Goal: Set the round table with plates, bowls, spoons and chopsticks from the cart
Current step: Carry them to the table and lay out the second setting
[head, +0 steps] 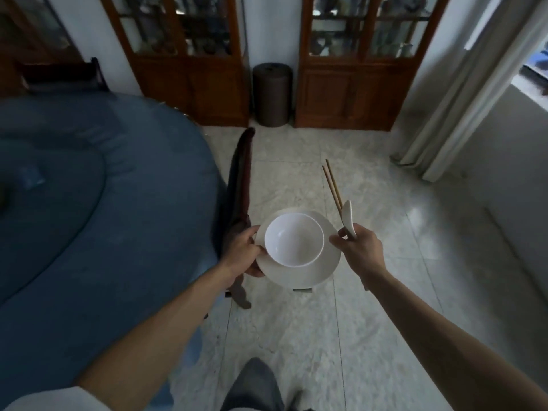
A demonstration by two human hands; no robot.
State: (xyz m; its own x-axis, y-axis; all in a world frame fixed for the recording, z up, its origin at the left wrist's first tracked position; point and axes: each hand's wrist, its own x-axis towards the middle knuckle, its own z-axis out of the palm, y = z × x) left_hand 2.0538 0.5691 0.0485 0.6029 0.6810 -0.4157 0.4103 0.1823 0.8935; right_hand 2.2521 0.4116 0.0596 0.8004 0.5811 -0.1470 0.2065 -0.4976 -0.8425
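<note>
Above the tiled floor [370,292], beside the blue-clothed surface [89,203], a white plate [299,272] bearing a white bowl [293,240] is gripped by the left hand [241,252]; chopsticks [332,185] and a white spoon [348,216] are clasped in the right hand [360,247].

the bowl [293,240] is smooth, glossy white, like glazed ceramic or hard plastic; the plate [299,271] beneath it has the same white sheen; the spoon [348,218] is glossy white too; the chopsticks [331,185] look like matt brown wood; the desk [89,203] is covered in soft, matt blue cloth; the floor [296,321] is polished pale stone tile; the cabinets [355,84] are dark varnished wood with glass panes; the curtain [462,93] is pale matt fabric.
</note>
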